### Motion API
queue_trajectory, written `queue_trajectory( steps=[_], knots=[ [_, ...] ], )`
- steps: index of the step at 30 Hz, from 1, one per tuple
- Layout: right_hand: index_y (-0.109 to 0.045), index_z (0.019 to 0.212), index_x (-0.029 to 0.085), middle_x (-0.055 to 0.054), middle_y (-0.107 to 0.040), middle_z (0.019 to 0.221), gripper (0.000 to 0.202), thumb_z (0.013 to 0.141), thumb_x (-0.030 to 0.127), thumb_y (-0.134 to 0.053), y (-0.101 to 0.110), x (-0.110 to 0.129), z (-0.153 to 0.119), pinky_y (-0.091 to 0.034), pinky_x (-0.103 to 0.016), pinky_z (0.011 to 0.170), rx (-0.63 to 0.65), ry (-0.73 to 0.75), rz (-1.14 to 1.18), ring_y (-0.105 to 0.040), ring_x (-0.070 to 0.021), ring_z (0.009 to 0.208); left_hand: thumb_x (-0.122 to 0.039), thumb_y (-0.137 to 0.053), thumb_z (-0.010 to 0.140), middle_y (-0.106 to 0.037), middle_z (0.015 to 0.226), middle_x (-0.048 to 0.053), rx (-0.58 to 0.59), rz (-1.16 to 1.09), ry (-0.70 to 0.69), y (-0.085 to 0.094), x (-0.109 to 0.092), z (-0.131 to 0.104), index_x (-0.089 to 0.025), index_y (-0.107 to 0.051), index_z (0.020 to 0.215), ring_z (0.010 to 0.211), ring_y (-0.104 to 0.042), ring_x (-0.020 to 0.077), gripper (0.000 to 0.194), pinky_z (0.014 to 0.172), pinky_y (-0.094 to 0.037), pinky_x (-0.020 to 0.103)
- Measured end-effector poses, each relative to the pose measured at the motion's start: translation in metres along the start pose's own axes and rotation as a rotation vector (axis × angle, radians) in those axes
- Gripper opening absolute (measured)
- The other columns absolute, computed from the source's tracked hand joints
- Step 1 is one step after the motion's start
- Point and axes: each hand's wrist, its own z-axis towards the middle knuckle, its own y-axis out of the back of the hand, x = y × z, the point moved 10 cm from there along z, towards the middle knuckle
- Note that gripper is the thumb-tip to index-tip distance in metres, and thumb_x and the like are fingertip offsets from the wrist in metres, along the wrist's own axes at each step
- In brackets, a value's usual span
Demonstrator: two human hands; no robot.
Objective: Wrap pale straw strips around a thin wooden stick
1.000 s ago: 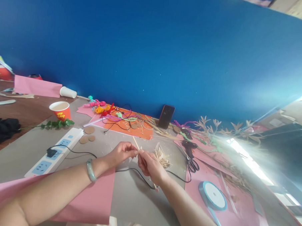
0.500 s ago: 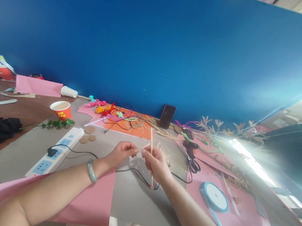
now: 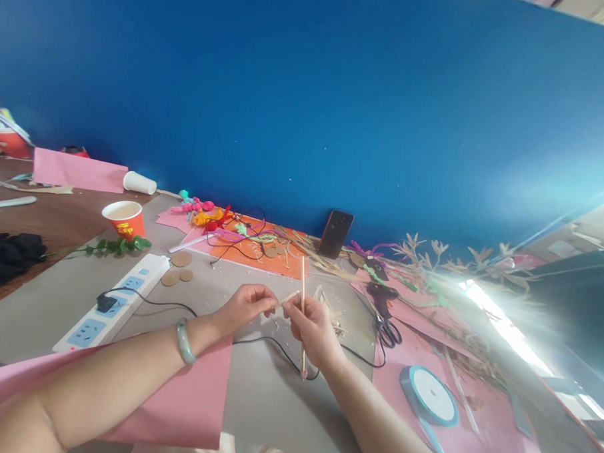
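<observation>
Over the grey mat (image 3: pixel 268 412), my two hands are close together. My left hand (image 3: pixel 252 304), with a pale green bangle (image 3: pixel 185 342) on the wrist, is closed in a pinch at one end of a small pale strip (image 3: pixel 289 298). The strip's other end lies at the fingertips of my right hand (image 3: pixel 312 324). My right hand is also wrapped round a thin wooden stick (image 3: pixel 303 280), which stands nearly upright, with a small pinkish lump at its lower end. Pale scraps (image 3: pixel 334 315) lie just beyond my right hand.
A white power strip (image 3: pixel 113 305) and a red paper cup (image 3: pixel 125 220) are on the left. A phone (image 3: pixel 336 233) leans on the blue wall. Right are a glue gun (image 3: pixel 381 298), scissors (image 3: pixel 389 331), a ribbon roll (image 3: pixel 432 394) and dried stems. Black cable runs beneath my hands.
My left fingertips have come slightly nearer my right ones, and a pale strip now shows between them. The stick stays in my right hand.
</observation>
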Motion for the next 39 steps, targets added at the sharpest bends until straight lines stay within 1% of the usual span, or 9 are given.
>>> queue_trajectory(
  steps=[4, 10, 15, 22, 26, 29, 34, 39],
  knots=[
    [-0.051, 0.067, 0.019, 0.011, -0.030, 0.040, 0.024, 0.077, 0.037, -0.061, 0.0016, -0.0001, 0.0002, -0.016, -0.021, 0.038, -0.016, 0.014, -0.093, -0.025, -0.0060, 0.037, -0.032, -0.068, 0.073, -0.060, 0.067, 0.001, 0.024, 0.029, -0.030, -0.0001, 0.0028, 0.0012, -0.013, -0.063, 0.073, 0.063, -0.051, 0.0109, 0.020, 0.061, -0.039, 0.022],
    [-0.050, 0.067, 0.019, 0.011, -0.028, 0.040, 0.023, 0.078, 0.038, -0.057, -0.0008, 0.0029, -0.0019, -0.016, -0.021, 0.038, 0.000, 0.012, -0.128, -0.023, -0.0062, 0.037, -0.029, -0.066, 0.074, -0.060, 0.065, 0.000, 0.000, 0.013, -0.014, 0.0025, 0.0044, 0.0024, -0.013, -0.062, 0.070, 0.063, -0.052, 0.0113, 0.017, 0.063, -0.040, 0.023],
    [-0.051, 0.069, 0.019, 0.010, -0.032, 0.040, 0.023, 0.078, 0.038, -0.058, -0.0017, 0.0039, -0.0034, -0.017, -0.021, 0.039, 0.000, -0.002, -0.144, -0.025, -0.0067, 0.038, -0.027, -0.065, 0.072, -0.059, 0.063, -0.001, -0.021, -0.019, 0.004, 0.0042, 0.0032, 0.0021, -0.014, -0.060, 0.067, 0.063, -0.053, 0.0115, 0.014, 0.064, -0.041, 0.023],
    [-0.048, 0.067, 0.019, 0.011, -0.028, 0.040, 0.025, 0.075, 0.040, -0.061, 0.0011, 0.0017, -0.0020, -0.015, -0.021, 0.038, -0.025, -0.015, -0.083, -0.024, -0.0062, 0.037, -0.029, -0.065, 0.073, -0.058, 0.062, 0.000, 0.071, 0.030, 0.035, -0.0033, 0.0069, 0.0024, -0.014, -0.060, 0.069, 0.060, -0.051, 0.0109, 0.017, 0.060, -0.038, 0.023],
    [-0.050, 0.068, 0.019, 0.010, -0.030, 0.040, 0.025, 0.075, 0.040, -0.061, -0.0007, 0.0040, -0.0024, -0.015, -0.022, 0.038, -0.002, -0.015, -0.105, -0.025, -0.0065, 0.038, -0.031, -0.067, 0.073, -0.059, 0.064, 0.001, 0.077, 0.029, 0.015, -0.0041, 0.0050, 0.0014, -0.013, -0.062, 0.073, 0.061, -0.051, 0.0111, 0.019, 0.061, -0.039, 0.023],
    [-0.050, 0.067, 0.019, 0.010, -0.030, 0.040, 0.025, 0.075, 0.040, -0.060, -0.0012, 0.0061, -0.0034, -0.016, -0.022, 0.039, 0.002, -0.006, -0.123, -0.024, -0.0068, 0.038, -0.031, -0.066, 0.073, -0.059, 0.065, 0.001, 0.068, 0.034, 0.010, -0.0028, 0.0045, 0.0011, -0.013, -0.062, 0.072, 0.062, -0.052, 0.0113, 0.019, 0.062, -0.040, 0.023],
    [-0.049, 0.067, 0.020, 0.010, -0.031, 0.040, 0.022, 0.077, 0.038, -0.057, -0.0007, 0.0081, -0.0045, -0.017, -0.022, 0.039, -0.006, 0.009, -0.149, -0.024, -0.0070, 0.038, -0.025, -0.064, 0.072, -0.060, 0.064, 0.001, 0.034, 0.020, 0.023, -0.0002, 0.0049, 0.0019, -0.013, -0.063, 0.070, 0.062, -0.052, 0.0114, 0.012, 0.061, -0.040, 0.023],
    [-0.048, 0.067, 0.020, 0.010, -0.032, 0.040, 0.021, 0.078, 0.037, -0.056, 0.0007, 0.0064, -0.0041, -0.018, -0.021, 0.039, -0.013, 0.007, -0.163, -0.025, -0.0071, 0.038, -0.019, -0.059, 0.071, -0.060, 0.062, 0.000, 0.034, -0.003, 0.019, -0.0017, 0.0018, 0.0027, -0.013, -0.063, 0.067, 0.061, -0.053, 0.0111, 0.008, 0.062, -0.042, 0.023]
  ],
)
